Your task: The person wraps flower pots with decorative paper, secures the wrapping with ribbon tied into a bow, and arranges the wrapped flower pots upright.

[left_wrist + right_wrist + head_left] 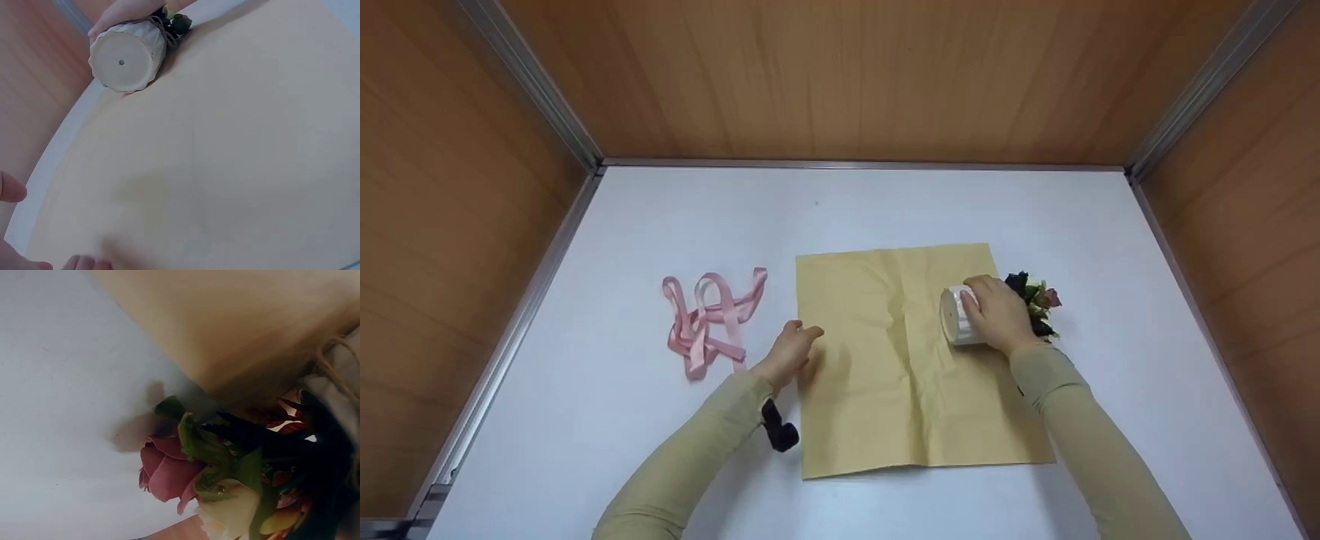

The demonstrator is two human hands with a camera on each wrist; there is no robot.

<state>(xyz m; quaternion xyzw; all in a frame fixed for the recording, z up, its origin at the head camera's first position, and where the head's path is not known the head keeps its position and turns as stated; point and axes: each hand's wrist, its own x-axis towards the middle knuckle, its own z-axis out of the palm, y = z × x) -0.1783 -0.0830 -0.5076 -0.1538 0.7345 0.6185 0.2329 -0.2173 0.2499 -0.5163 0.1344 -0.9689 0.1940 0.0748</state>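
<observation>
My right hand (1001,315) grips a white ribbed flower pot (958,324) tipped on its side over the right part of a sheet of brown kraft paper (855,405). The pot's flat base, with a small hole in it, faces left toward the left wrist camera. Artificial flowers (1041,300) point right, past the paper's edge. In the right wrist view there are a dusty-pink rose (169,469), dark leaves and twine (332,374) around the pot. My left hand (787,354) is at the paper's left edge, thumb and fingers apart, holding nothing.
A loose tangle of pink ribbon (697,330) lies on the white table (585,405) left of the paper. A crease (911,360) runs down the middle of the sheet. Wooden panels (855,82) with metal edging enclose the back and sides.
</observation>
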